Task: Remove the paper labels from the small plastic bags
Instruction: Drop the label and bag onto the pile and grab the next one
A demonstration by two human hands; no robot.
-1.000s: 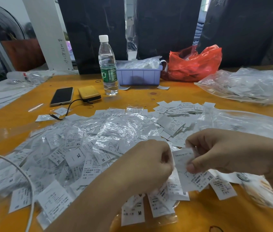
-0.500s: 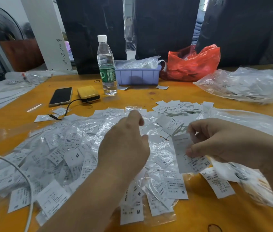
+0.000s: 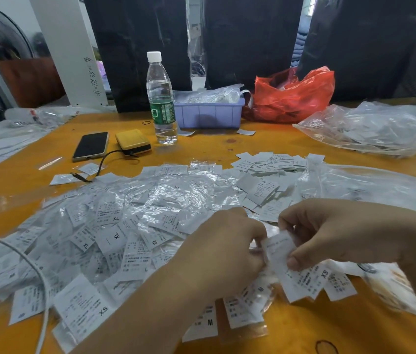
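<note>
- A white paper label (image 3: 279, 247) marked XS sat between the two hands, low and right of the middle, above the orange table (image 3: 227, 144).
- The right hand (image 3: 334, 231) pinched the label with its thumb and curled fingers.
- The left hand (image 3: 223, 251) was curled tight beside the label, and it touched the label's left edge. I could not tell what it held.
- A big heap of small plastic bags (image 3: 125, 221) with labels inside lay spread over the table, under and left of the hands.
- A pile of loose labels (image 3: 273, 163) lay farther back.
- Behind that stood a water bottle (image 3: 161, 98), a phone (image 3: 90, 145), a yellow box (image 3: 133, 141), a purple bin (image 3: 209, 113) and a red bag (image 3: 293, 95).
</note>
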